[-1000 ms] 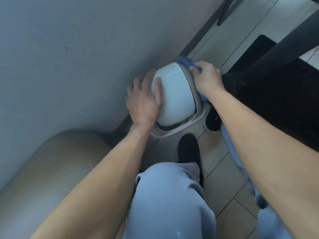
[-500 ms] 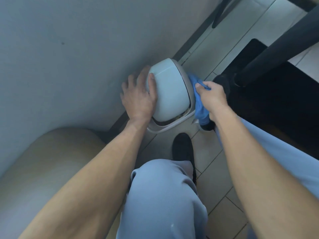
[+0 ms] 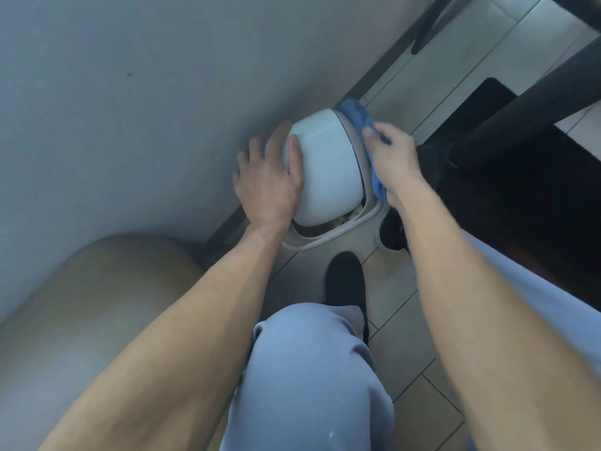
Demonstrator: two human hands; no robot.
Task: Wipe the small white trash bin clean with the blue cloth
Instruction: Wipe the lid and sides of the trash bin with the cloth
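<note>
left hand (image 3: 266, 187) steadying bin (image 3: 328, 170), right hand (image 3: 392, 157) pressing cloth (image 3: 356, 115)

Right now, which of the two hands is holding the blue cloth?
The right hand holds the crumpled blue cloth, pressing it against the right side of the small white plastic trash bin. The left hand holds nothing; it rests flat on the bin's other side.

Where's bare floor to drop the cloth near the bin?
Bare tile between the black shoe and right forearm. More tile beyond the blue cloth, between wall and dark mat. Crowded: trash bin against the wall, left hand on it.
</note>
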